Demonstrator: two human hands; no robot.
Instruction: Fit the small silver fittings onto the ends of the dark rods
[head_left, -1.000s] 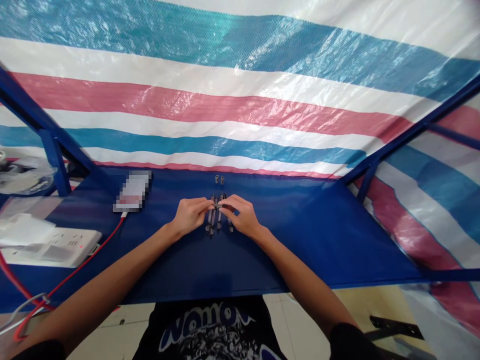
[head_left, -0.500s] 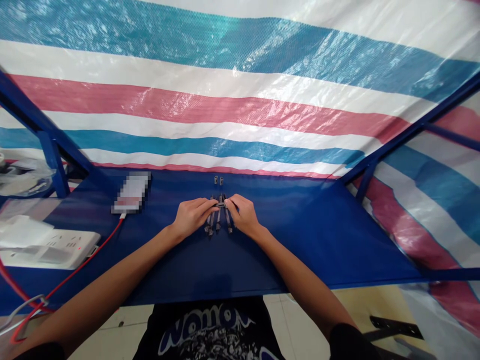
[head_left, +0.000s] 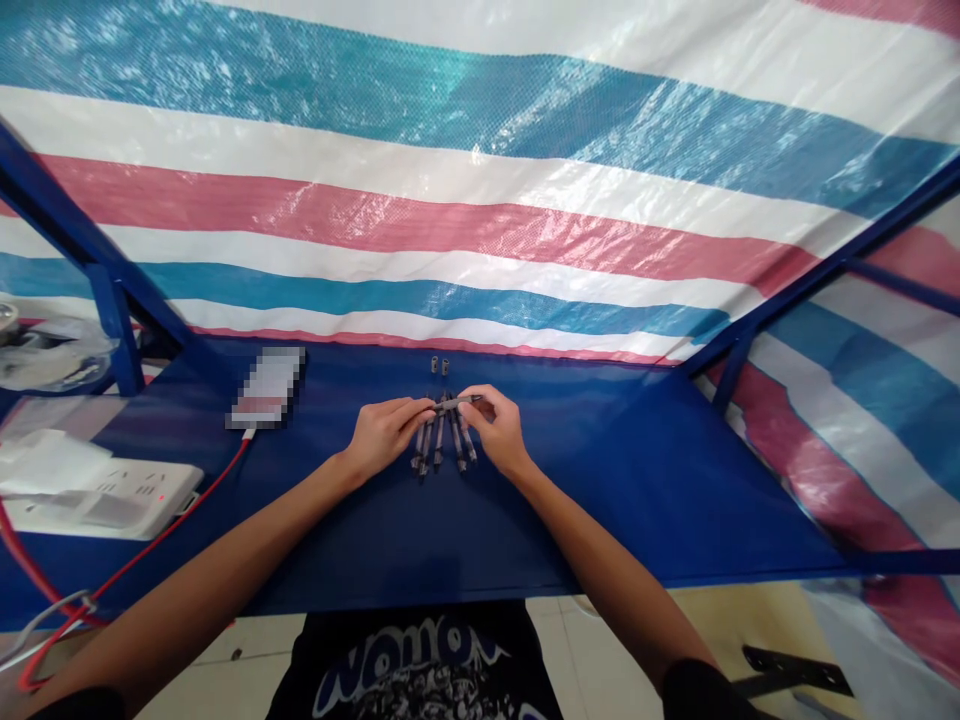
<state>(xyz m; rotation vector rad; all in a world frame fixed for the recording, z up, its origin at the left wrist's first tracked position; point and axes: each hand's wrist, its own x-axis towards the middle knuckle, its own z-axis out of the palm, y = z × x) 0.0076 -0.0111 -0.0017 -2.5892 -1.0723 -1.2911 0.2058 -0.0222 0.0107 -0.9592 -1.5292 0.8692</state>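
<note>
Both my hands meet over a small row of dark pens [head_left: 442, 445] lying side by side on the blue table [head_left: 600, 470]. My left hand [head_left: 384, 434] is curled, its fingertips pinching the left end of one dark pen [head_left: 457, 402] held crosswise above the row. My right hand [head_left: 496, 428] pinches the right end of that same pen. Two small dark caps [head_left: 439, 364] stand a little beyond the row, near the back edge.
A phone [head_left: 267, 386] with a red cable [head_left: 150, 545] lies at the left. A white power strip [head_left: 97, 495] sits at the table's left edge. Striped tarpaulin [head_left: 480, 200] and blue frame bars [head_left: 112, 320] wall in the back and sides.
The pen held between my hands has been drawn slightly to the right and lifted a little. My right hand shifted right; the row of pens below shows more.
</note>
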